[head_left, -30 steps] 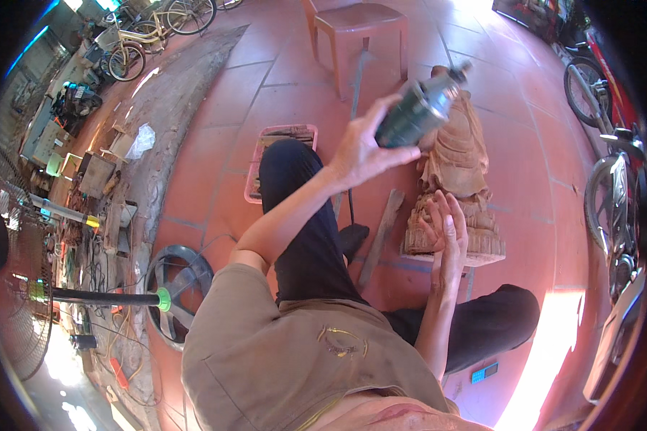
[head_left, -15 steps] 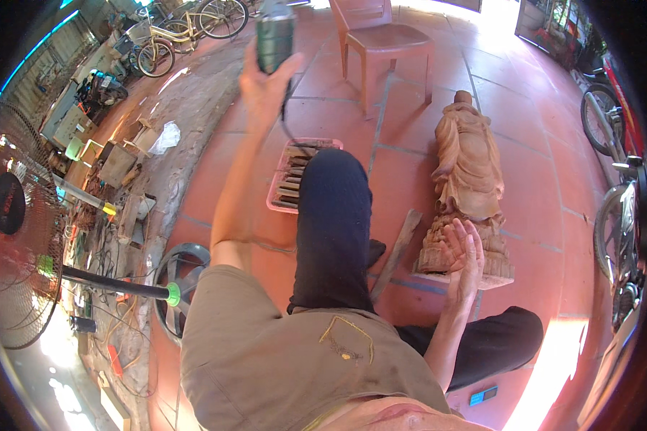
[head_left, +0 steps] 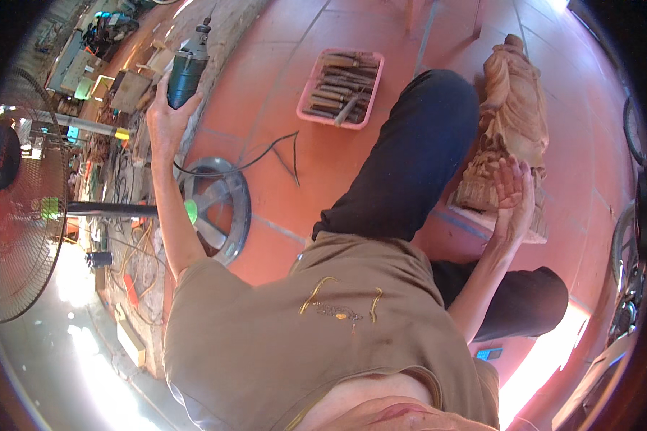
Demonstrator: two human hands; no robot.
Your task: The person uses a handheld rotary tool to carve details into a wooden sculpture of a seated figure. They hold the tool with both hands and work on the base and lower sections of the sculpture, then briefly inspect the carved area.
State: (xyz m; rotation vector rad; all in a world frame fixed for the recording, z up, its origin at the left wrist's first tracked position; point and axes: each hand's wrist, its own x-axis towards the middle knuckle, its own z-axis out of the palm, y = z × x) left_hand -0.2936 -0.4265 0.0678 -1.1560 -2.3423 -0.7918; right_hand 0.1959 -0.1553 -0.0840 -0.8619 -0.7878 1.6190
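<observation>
On the red tiled floor (head_left: 280, 108), the wooden statue (head_left: 514, 108) stands by the person's knee, the right hand (head_left: 512, 194) resting flat and open against its base. The left hand (head_left: 167, 115), wrapped around the dark green rotary grinder (head_left: 187, 68), has swung out left since a second ago, carrying the tool away from the carving towards the cluttered floor edge.

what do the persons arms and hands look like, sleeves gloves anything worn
Both arms are bare from the short sleeves of a loose olive-brown T-shirt down. The left hand and right hand wear no gloves; no watch, ring or bracelet shows. The shirt carries a small yellow embroidered mark on the chest.
</observation>
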